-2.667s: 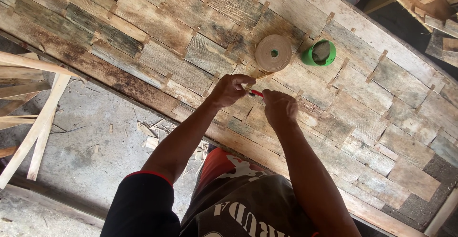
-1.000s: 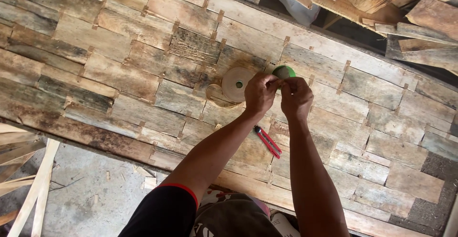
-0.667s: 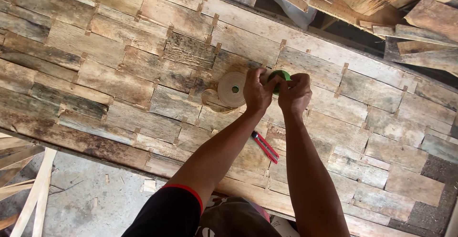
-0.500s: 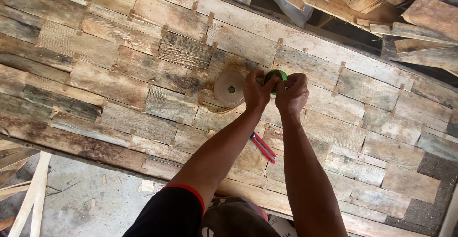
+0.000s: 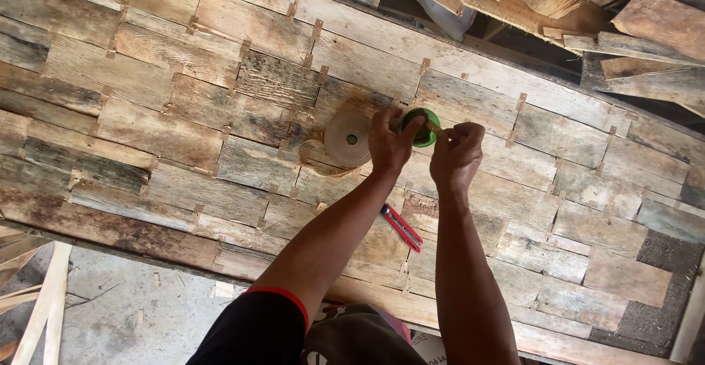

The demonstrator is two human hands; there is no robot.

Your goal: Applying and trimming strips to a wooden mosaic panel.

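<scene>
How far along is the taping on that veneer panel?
Done, by the look of it: most seams across the patchwork wood panel carry small tan tape tabs. In hand: the left hand grips the green cup while the right hand holds something thin at its rim. The tape roll and red cutter lie on the panel. Left: cannot tell which seams lack tabs.

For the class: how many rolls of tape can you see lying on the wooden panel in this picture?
2. A tan roll lies just beside the left hand; a green roll sits between both hands, partly covered. Others may be hidden.
</scene>
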